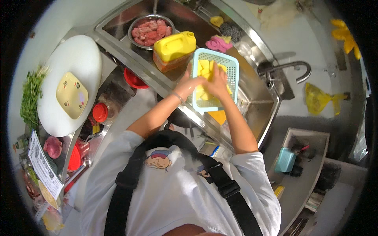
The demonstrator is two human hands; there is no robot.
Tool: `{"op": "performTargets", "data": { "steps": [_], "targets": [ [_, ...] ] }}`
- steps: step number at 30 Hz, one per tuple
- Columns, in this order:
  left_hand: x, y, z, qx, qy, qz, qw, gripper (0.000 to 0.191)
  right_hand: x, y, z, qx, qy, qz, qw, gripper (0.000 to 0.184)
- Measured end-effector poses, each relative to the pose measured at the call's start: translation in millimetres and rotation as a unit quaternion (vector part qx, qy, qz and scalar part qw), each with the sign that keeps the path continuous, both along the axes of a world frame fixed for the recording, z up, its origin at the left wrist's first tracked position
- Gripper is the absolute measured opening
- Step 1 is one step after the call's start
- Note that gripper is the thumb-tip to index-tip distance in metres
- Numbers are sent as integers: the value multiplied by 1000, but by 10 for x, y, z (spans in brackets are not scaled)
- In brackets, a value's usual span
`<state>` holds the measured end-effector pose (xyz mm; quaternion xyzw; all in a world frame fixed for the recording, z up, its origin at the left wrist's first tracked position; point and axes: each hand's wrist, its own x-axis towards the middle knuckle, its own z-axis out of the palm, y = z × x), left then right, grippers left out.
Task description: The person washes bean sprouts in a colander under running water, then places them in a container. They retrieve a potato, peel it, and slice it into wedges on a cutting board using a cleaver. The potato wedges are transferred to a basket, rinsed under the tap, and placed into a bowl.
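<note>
A light-blue plastic draining basket [233, 85] is tilted over the stainless steel sink, with several yellow cut chunks [205, 71] inside. My left hand [188, 85] grips its left side, fingers along the outer wall and thumb over the rim. Inside the basket, my right hand [217, 82] lies on the chunks with its fingers somewhat spread; whether it grasps one is hidden. Just left of the basket stands a yellow plastic jug [175, 48]. Behind the jug, a steel bowl [132, 37] holds pieces of raw meat [152, 32].
A curved faucet [291, 65] rises at the sink's right rim. Pink cloth [218, 44] and a dark scouring pad [231, 32] lie along the far side. On the left, a white cutting board [79, 56] bears a yellow tray [71, 96], beside leafy greens [31, 100].
</note>
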<state>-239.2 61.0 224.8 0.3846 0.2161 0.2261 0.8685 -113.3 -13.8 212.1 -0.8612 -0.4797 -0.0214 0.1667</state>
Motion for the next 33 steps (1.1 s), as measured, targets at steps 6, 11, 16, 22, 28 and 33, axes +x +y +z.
{"op": "performTargets", "data": {
  "steps": [6,11,16,22,28,33],
  "targets": [
    [296,-191,-223,-5,40,8,999,54,113,-24,-65,-11,88,79,993,65],
    [122,-102,-260,-8,-57,68,996,44,84,173,-83,42,97,151,983,47],
    [-348,160,-135,-15,5,143,990,65,-194,654,18,133,99,287,943,39],
    [-830,487,-84,-12,8,256,967,68,-578,1345,0,129,177,328,919,36],
    [-1306,950,-422,-4,-12,351,936,77,-1060,1953,442,94,513,179,834,33],
    [-1423,1262,-582,5,221,260,940,97,-2312,2433,699,141,242,493,824,30]
  ]
}}
